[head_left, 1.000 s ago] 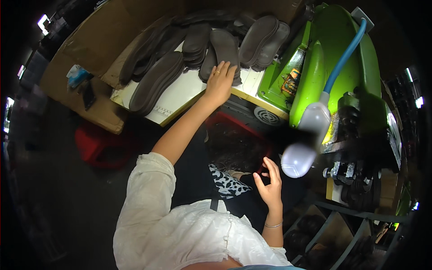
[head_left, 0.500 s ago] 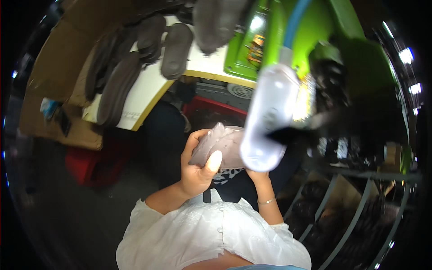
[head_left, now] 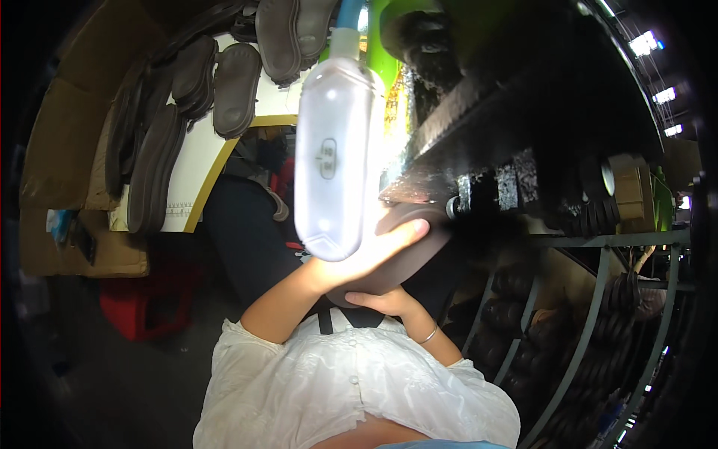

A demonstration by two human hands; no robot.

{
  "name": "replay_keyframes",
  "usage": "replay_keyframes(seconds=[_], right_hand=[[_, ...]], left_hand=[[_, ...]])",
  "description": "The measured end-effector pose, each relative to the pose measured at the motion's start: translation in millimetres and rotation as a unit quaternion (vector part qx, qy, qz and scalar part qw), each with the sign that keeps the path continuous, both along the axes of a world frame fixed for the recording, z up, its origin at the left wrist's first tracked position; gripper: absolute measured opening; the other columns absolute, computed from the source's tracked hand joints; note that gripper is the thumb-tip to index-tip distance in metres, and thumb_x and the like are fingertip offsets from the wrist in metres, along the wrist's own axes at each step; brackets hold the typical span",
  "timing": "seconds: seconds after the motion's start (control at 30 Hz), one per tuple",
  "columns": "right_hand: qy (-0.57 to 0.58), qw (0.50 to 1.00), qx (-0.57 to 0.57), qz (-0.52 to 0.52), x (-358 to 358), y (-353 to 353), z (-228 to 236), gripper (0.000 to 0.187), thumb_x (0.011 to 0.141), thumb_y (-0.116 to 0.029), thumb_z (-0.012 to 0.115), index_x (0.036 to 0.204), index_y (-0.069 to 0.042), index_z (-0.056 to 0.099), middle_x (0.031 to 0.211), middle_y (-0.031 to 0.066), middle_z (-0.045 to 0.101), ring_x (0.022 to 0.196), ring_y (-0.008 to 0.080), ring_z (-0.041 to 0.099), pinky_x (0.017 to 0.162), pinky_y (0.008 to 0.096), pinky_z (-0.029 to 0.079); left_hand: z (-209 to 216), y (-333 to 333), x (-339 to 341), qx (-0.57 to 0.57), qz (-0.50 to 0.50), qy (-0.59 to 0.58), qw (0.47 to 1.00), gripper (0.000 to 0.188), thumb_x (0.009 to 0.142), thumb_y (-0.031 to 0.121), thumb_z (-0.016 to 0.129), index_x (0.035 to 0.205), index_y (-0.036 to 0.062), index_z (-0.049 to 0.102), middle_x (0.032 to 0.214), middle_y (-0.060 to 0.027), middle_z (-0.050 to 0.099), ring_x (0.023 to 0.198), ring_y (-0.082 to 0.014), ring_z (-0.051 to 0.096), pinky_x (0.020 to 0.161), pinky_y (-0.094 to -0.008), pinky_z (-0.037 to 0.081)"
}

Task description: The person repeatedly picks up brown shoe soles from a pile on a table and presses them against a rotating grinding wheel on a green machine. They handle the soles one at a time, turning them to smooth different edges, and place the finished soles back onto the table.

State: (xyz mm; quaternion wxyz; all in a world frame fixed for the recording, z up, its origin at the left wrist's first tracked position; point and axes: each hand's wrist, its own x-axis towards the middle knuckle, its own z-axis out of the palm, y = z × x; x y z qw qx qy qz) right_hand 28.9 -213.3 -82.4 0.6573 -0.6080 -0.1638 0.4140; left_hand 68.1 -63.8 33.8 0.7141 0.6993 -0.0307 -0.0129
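Observation:
A grey-brown shoe sole (head_left: 396, 271) lies slantwise in front of my body, its far end by a dark machine part and its near end toward my waist. My left hand (head_left: 374, 253) grips it from above, thumb stretched along the top face; the other fingers are hidden. At the near end, my right hand (head_left: 387, 301) holds the sole with its thumb on top and fingers out of sight beneath. A bright work lamp (head_left: 334, 161) on a blue stem hangs over the left wrist and hides part of that hand.
Many similar soles (head_left: 236, 90) lie in rows and piles on a white yellow-edged table (head_left: 196, 161) at the far left. Beside them stands a cardboard box (head_left: 56, 161). A red stool (head_left: 138, 307) is lower left. A dark machine (head_left: 479, 97) fills the right; a metal rack (head_left: 598, 299) stands below.
The view has swung, so table and lamp sit further left. The sole has turned from roughly level to slanting, and my right hand now shows at its near end.

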Motion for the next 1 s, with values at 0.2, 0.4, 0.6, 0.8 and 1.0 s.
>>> replay_keyframes(seconds=[0.2,0.4,0.6,0.8,1.0], right_hand=[[-0.043,0.997,-0.026,0.06,11,-48,11,0.037,0.073,-0.013,0.071,0.103,0.004,0.057,0.095,0.01,0.063,0.087,0.0172,0.057,0.08,0.029,0.045],[-0.124,0.988,-0.082,-0.047,67,-128,65,0.035,0.059,-0.004,0.075,0.09,0.007,0.062,0.083,0.006,0.064,0.077,0.0088,0.056,0.069,0.0234,0.045],[-0.191,0.875,0.213,-0.391,92,-111,70,0.038,0.075,-0.003,0.057,0.112,0.004,0.048,0.105,0.0123,0.056,0.098,0.0189,0.055,0.087,0.0293,0.042],[-0.025,0.774,0.348,-0.529,76,-33,67,0.035,0.085,-0.022,0.037,0.104,0.002,0.054,0.097,0.0121,0.06,0.088,0.0238,0.058,0.081,0.0346,0.045],[0.031,0.78,0.34,-0.525,44,22,52,0.048,0.089,-0.034,0.034,0.118,0.002,0.047,0.114,0.0137,0.055,0.107,0.0273,0.051,0.094,0.0374,0.037]], left_hand=[[-20,10,-21,-0.015,0.072,-0.04,0.996,0.018,0.076,0.001,0.064,0.093,-0.0011,0.06,0.087,-0.0064,0.062,0.081,-0.0133,0.058,0.074,-0.0275,0.048],[-40,10,-35,-0.044,0.069,-0.031,0.996,0.026,0.084,0.007,0.056,0.109,-0.0004,0.051,0.096,-0.0046,0.057,0.085,-0.0121,0.054,0.078,-0.0265,0.044],[-41,14,-42,-0.157,0.056,0.063,0.984,0.028,0.084,0.011,0.056,0.11,-0.0004,0.05,0.095,-0.006,0.056,0.087,-0.0111,0.052,0.078,-0.0254,0.043],[-24,40,-46,-0.128,0.166,-0.073,0.975,0.028,0.083,0.005,0.058,0.109,-0.004,0.051,0.098,-0.0066,0.059,0.09,-0.0107,0.055,0.081,-0.0251,0.044],[-34,92,-58,-0.088,0.224,-0.022,0.97,0.022,0.085,0.009,0.055,0.103,-0.004,0.053,0.091,-0.005,0.059,0.082,-0.0079,0.054,0.076,-0.0221,0.043]])
